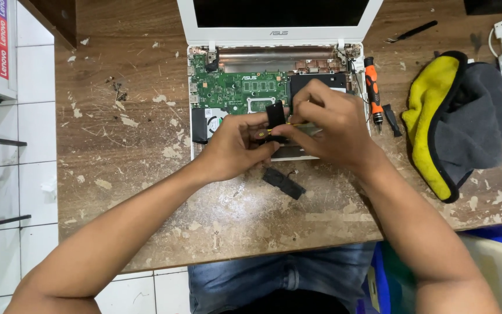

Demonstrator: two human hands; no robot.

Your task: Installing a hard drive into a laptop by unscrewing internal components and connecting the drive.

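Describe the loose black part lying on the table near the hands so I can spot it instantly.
Start at the opened white laptop with its green circuit board exposed. Move down past its front edge, just below the left hand and right hand. There, on the worn wooden table, lies a small elongated black part, angled and trailing a thin wire, unlike the black piece held upright in the fingers.

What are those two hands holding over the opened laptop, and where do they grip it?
Both the left hand and right hand pinch a small black part, fingertips on its lower edges; exact grip partly hidden.
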